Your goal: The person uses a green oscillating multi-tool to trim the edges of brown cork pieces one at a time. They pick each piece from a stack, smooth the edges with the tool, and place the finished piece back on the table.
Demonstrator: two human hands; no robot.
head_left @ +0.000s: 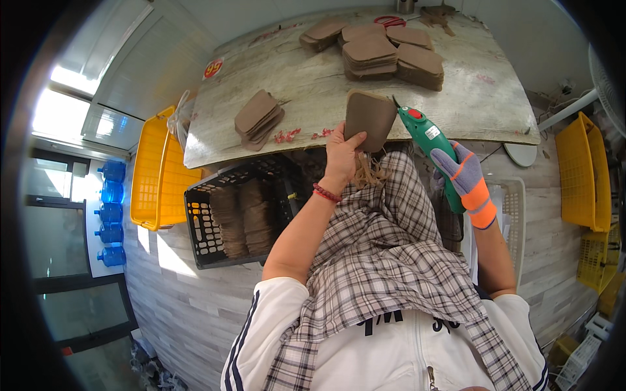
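My bare left hand (344, 153) pinches the lower edge of a brown rounded-corner sheet piece (370, 117), fabric or leather, held up near the table's front edge. In my right hand (460, 174), covered by a grey and orange work glove, is a green electric cutter (424, 130) with a red button. Its dark narrow tip points up beside the piece's right edge. Thin brown scraps (370, 173) hang below the left hand by my lap. A small stack of similar pieces (259, 118) lies on the table to the left, and several taller stacks (370, 55) stand farther back.
The worn table (306, 98) spans the front, with red-handled scissors (390, 21) at its back. A black crate (203, 244) at left holds stacks of brown pieces. Yellow crates (156, 176) stand both sides; a white basket (514, 228) is at right. Blue water jugs (112, 214) line the left.
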